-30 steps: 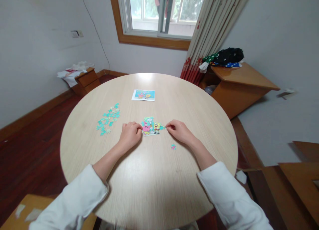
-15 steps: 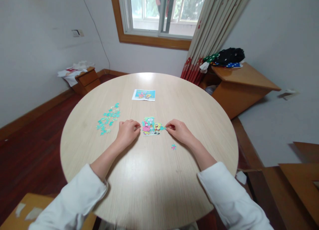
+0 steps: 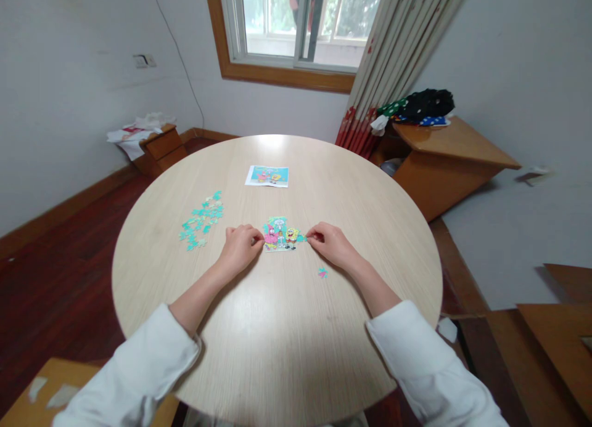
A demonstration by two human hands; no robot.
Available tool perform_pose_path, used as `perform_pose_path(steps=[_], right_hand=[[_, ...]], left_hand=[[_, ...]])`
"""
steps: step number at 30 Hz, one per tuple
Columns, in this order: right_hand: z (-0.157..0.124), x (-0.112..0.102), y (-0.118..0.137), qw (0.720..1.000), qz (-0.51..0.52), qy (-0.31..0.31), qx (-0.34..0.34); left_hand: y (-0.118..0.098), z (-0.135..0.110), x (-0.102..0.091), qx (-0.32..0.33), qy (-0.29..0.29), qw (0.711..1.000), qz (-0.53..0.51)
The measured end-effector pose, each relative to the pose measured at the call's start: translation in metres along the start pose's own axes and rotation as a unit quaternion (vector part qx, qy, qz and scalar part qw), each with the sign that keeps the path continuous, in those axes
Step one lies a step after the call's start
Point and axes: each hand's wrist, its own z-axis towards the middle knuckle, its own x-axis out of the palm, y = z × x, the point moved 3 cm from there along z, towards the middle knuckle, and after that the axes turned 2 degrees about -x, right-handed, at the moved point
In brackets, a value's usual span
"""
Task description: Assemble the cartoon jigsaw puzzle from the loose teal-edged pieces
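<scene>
A partly joined jigsaw puzzle [image 3: 279,236] with cartoon figures lies on the table between my hands. My left hand [image 3: 241,245] has its fingers pinched together at the puzzle's left edge, by the pink figure. On the other side, my right hand [image 3: 327,241] is closed, its fingertips on a small teal jigsaw piece [image 3: 303,238] that sticks out from the puzzle's right edge. Fingers partly cover that piece, so I cannot tell whether it is locked in. Just below my right hand lies a loose teal and pink piece [image 3: 322,272].
Several loose teal pieces [image 3: 201,220] are scattered to the left on the round table [image 3: 277,341]. A printed picture [image 3: 267,176] of the same figures lies beyond the puzzle. At the back right, clothes [image 3: 425,105] rest on a wooden cabinet [image 3: 456,143].
My left hand has shifted slightly to the right, up to the puzzle's left edge. My right hand has barely moved at the teal piece.
</scene>
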Motion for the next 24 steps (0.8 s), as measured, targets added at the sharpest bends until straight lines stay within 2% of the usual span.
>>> perform_pose_path(steps=[19,24], right_hand=[[0.0022,0.0044,-0.0027,0.999,0.0,-0.004,0.035],[0.0021,0.001,-0.0007,1.0,-0.012,-0.002,0.011]], left_hand=[[-0.0024,0.001,0.0005,-0.008,0.015,1.0,-0.021],[-0.0021,0.001,0.0006,-0.02,0.018,1.0,-0.014]])
